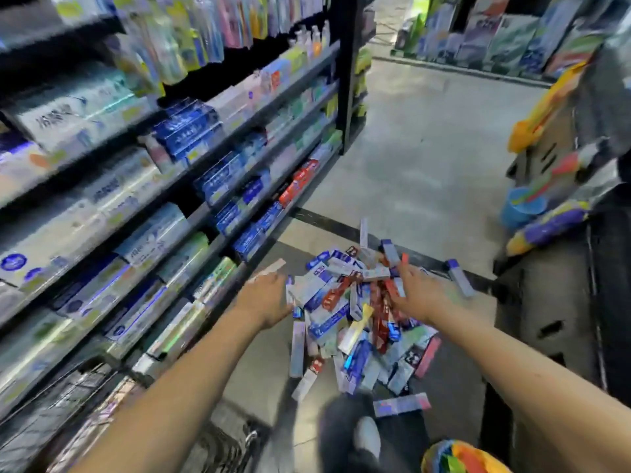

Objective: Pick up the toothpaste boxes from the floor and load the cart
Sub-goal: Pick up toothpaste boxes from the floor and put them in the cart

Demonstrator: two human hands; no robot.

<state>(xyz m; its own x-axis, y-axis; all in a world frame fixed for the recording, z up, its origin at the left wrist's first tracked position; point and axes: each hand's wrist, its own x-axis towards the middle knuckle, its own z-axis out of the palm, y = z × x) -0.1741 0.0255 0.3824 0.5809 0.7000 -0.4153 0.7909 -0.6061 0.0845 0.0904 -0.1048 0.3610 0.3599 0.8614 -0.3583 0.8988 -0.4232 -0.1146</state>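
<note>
Both hands, the left hand (271, 295) and right hand (418, 290), flank the toothpaste boxes (351, 312) with each grip spread, so a loose scoop could spill slippery boxes.

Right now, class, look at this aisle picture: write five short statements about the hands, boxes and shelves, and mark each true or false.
1. A pile of toothpaste boxes lies on the floor. True.
2. The left hand and right hand reach toward the pile. True.
3. The shelves stand on the person's right. False: on the left.
4. Every box in the pile is red. False: blue, white and red are mixed.
5. A blue bucket stands at the right. True.
</note>
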